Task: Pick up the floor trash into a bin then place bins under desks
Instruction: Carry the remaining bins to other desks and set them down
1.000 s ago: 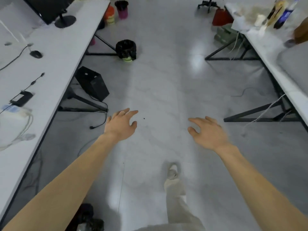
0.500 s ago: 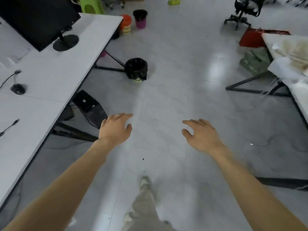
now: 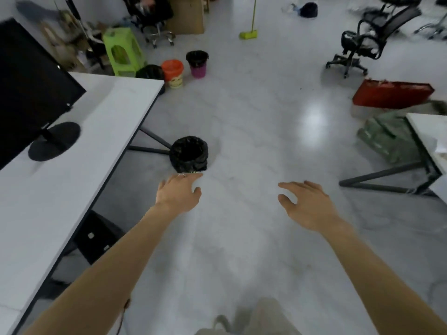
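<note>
A small bin lined with a black bag stands on the grey floor beside the leg of the white desk on the left. My left hand is stretched out, fingers apart and holding nothing, its fingertips just short of that bin in the image. My right hand hovers open and empty over bare floor to the right. Farther back stand an orange-lined bin, a purple bin with a black bag and another black-bagged bin at the desk's far corner.
A monitor stands on the left desk and a black box lies under it. Right side: a second desk, a green bundle, a red box. Behind: an office chair, a green stool, a yellow-green broom.
I have walked forward: the black-bagged bin has come much closer, now right in front of my left hand. More bins and the back of the room have come into view. Both hands stay empty.
</note>
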A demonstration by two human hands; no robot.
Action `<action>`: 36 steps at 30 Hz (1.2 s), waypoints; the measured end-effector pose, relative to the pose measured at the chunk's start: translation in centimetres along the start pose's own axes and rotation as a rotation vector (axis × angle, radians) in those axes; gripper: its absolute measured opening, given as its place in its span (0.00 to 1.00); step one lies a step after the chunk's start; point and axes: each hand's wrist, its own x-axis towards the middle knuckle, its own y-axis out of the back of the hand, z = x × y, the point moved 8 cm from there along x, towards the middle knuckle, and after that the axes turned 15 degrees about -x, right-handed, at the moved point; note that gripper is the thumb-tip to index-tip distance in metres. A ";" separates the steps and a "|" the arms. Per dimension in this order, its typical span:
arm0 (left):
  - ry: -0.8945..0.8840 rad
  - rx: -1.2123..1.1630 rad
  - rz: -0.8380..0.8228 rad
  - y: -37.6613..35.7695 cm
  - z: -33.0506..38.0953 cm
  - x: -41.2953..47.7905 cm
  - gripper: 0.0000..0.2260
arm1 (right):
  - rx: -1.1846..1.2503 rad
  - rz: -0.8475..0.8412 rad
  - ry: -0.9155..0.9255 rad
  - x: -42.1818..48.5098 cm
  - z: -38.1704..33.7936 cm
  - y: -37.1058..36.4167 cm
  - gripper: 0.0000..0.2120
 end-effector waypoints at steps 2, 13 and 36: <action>-0.012 -0.017 0.008 1.7 2.7 7.4 0.23 | 0.030 0.004 -0.011 7.1 1.5 2.4 0.21; 0.057 -0.073 0.112 8.0 10.9 37.2 0.22 | -0.012 -0.010 0.157 41.8 4.0 11.1 0.21; 0.255 -0.186 0.173 30.0 6.5 103.3 0.22 | -0.065 0.014 0.331 112.5 -11.8 32.2 0.21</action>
